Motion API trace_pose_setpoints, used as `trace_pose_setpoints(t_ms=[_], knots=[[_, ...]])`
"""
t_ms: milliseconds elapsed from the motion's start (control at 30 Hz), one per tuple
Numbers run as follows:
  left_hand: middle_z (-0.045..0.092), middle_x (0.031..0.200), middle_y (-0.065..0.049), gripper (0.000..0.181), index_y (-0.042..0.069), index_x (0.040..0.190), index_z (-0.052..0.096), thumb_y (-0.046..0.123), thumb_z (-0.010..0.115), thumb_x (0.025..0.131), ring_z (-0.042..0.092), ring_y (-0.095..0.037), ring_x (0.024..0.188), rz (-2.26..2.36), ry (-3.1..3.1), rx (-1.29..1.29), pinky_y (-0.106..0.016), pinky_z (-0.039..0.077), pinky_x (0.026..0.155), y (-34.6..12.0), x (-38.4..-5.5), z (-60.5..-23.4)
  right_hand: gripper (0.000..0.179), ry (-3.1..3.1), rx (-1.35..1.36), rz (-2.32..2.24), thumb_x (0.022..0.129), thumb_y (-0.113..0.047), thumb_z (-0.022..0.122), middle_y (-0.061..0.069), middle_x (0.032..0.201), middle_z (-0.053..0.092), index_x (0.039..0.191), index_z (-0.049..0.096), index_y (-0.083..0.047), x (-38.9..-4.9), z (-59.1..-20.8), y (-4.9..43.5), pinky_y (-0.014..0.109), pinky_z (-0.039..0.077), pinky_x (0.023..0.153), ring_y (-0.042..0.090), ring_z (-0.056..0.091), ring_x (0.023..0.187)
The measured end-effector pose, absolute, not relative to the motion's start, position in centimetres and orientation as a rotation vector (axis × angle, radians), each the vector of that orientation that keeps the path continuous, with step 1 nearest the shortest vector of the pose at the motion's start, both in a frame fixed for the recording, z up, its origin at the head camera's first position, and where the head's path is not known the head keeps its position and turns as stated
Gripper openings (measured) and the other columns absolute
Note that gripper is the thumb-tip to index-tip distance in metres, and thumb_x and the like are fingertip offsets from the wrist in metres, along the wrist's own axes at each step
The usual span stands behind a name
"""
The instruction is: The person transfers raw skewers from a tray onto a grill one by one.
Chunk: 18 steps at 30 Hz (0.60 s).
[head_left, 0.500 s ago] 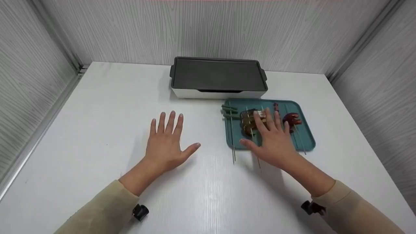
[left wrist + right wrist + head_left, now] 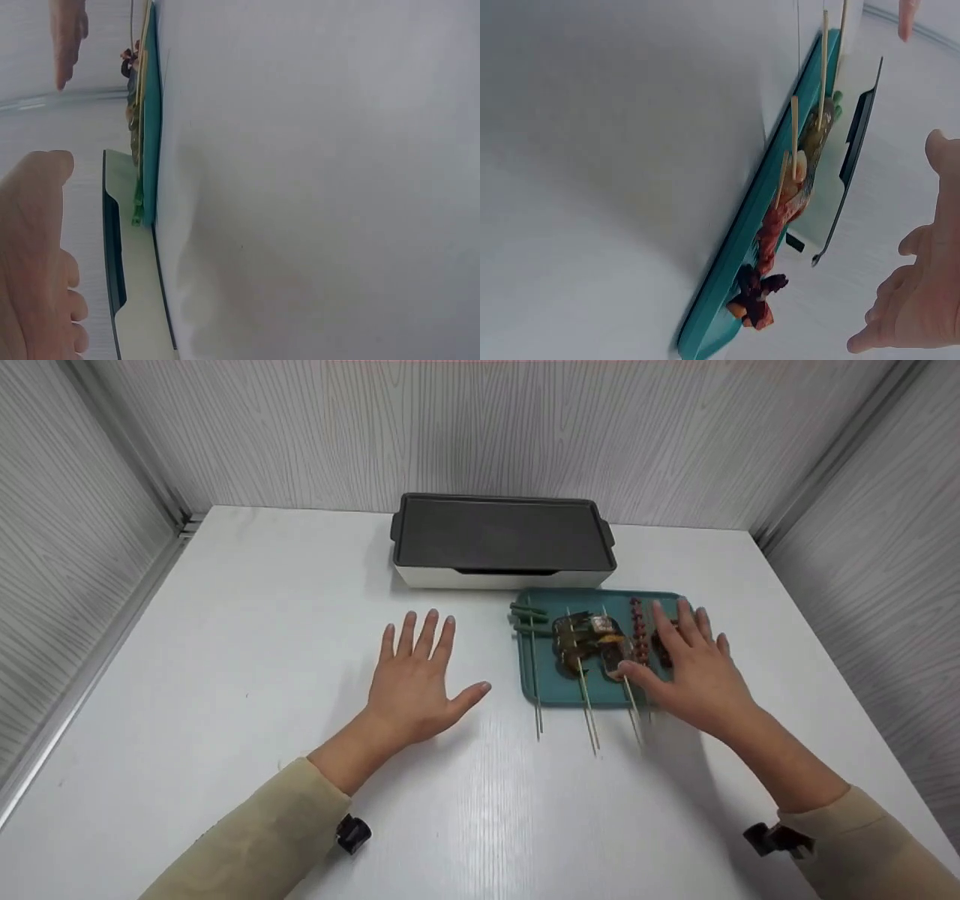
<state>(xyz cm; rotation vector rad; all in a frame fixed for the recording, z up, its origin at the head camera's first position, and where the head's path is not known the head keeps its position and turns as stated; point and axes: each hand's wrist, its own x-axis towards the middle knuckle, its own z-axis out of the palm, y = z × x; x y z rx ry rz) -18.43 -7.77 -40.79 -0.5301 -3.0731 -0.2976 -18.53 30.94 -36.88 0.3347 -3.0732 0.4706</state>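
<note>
Nearest are the person's two tan sleeves, with a small black thing by each cuff. Past the sleeves, the left hand is up over the white table, flat, with its fingers spread and its thumb stuck out to the side. The right hand is spread out the same way. It is up in the air over the right part of a blue-green tray, above the food.

The tray lies flat on the table, and food on sticks is lined up on it. From left to right there are green sticks of food, brown pieces, mixed pieces, a thin red row and dark red pieces, partly hidden in the head view by the right hand. Some stick ends poke out over the near edge.

Just behind the tray is a grill with a flat black top and a white front. Farthest back is a gray streaky wall.
</note>
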Motion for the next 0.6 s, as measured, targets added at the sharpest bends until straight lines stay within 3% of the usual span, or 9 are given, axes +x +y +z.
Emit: trace_pose_setpoints(t_ms=[267,600], knots=[[0.009,0.177,-0.015,0.104,0.009,0.171,0.011,0.081,0.034,0.1,0.001,-0.04,0.163,-0.266,-3.081,-0.591,-0.059,-0.001,0.127,-5.9,-19.1,-40.8,0.101,-3.092,0.267,0.535,0.103,-0.066,0.055,0.022,0.175,-0.009,0.172,0.003,-0.014,-19.1,-36.6,35.3,0.077,0.001,0.118,0.051,-0.008,0.159],[0.011,0.177,-0.013,0.101,0.01,0.172,0.013,0.079,0.035,0.101,0.003,-0.039,0.163,-0.256,-3.096,-0.642,-0.059,0.0,0.127,-3.7,-19.7,-41.2,0.095,-3.128,0.226,0.622,0.107,-0.059,0.054,0.027,0.174,-0.006,0.172,0.003,-0.012,-19.7,-38.1,40.0,0.08,0.001,0.116,0.054,-0.008,0.158]])
